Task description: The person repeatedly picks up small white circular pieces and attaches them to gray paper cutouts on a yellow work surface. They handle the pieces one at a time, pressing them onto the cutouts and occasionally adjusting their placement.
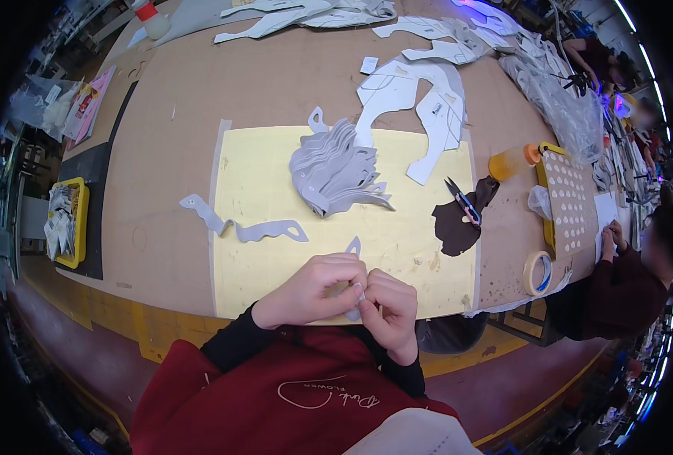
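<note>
Close to the table's front edge, my left hand [317,288] and my right hand [389,309] meet with fingers pinched together. Between them they hold a grey strip [354,246]; its pointed, slotted end sticks out beyond my left knuckles, and the fingers cover most of the rest. Left of my hands lies a loose grey strip [264,231], wavy, with holes at its ends. Farther back, a fanned pile of similar grey strips [332,171] rests on a yellow sheet [257,167] taped to the table.
On the right, thread snips [464,202] lie on a dark brown scrap [454,233]. Beyond are an orange-capped bottle [512,161], a board of small pale pieces [566,201] and a tape roll [536,273]. White cut panels [389,87] lie behind. A co-worker [628,296] sits at right.
</note>
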Available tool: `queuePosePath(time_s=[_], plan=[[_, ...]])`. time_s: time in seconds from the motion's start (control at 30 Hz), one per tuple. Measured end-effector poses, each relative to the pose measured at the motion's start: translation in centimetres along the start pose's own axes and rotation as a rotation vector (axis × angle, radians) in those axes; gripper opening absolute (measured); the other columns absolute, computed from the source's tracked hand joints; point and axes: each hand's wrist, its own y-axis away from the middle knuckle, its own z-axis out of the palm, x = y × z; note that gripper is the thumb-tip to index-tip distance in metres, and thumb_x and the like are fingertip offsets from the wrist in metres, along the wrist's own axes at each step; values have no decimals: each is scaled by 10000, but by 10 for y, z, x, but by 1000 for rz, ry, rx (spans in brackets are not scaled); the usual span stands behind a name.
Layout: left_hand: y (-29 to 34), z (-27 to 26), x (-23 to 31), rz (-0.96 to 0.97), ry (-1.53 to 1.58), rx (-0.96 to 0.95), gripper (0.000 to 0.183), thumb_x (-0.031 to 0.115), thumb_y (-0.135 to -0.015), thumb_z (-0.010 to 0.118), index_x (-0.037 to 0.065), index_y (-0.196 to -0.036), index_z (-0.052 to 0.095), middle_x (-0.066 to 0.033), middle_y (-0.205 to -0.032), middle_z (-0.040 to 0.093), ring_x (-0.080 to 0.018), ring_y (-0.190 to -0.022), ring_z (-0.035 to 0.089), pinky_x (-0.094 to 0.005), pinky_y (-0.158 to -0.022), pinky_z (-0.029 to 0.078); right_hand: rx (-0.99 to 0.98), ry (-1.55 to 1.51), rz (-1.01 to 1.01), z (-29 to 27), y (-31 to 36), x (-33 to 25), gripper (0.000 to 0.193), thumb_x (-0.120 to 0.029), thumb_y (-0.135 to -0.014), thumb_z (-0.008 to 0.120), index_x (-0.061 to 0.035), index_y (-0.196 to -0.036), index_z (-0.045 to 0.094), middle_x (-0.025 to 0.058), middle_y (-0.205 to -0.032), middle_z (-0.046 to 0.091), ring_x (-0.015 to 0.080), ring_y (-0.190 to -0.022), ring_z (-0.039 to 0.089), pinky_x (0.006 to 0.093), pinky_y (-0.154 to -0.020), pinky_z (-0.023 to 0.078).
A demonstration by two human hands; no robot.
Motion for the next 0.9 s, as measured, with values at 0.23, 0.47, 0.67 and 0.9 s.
queuePosePath(time_s=[0.23, 0.47, 0.67, 0.9], plan=[[2, 7, -2, -90, -95, 90, 154, 129, -993, 566, 28, -878, 546, -85, -854, 547, -246, -817, 538, -341, -753, 436, 47, -51, 198, 2, 1, 3, 167, -27, -868, 664, -5, -727, 578, 53, -644, 477, 169, -577, 447, 298, -543, 327], [-1, 9, -6, -150, 58, 120, 139, 134, -996, 563, 15, -925, 566, -88, -897, 569, -228, -844, 545, -336, -794, 445, 213, -145, 184, 6, 1, 12, 170, -55, -899, 671, 8, -760, 597, 38, -676, 502, 129, -600, 435, 278, -557, 315], [-1, 1, -7, -103, -18, 120, 149, 134, -990, 576, 2, -927, 603, -91, -884, 589, -229, -855, 554, -340, -799, 449, 132, -153, 221, 2, 0, 13, 188, -63, -911, 664, 8, -755, 586, 21, -685, 497, 107, -623, 422, 264, -573, 307], [-3, 5, -10, -88, 31, 107, 122, 109, -984, 607, 5, -922, 613, -79, -873, 599, -224, -849, 558, -331, -787, 450, 230, -261, 257, 6, 2, 12, 190, -31, -904, 645, 6, -739, 557, 19, -695, 500, 100, -628, 403, 265, -573, 288]])
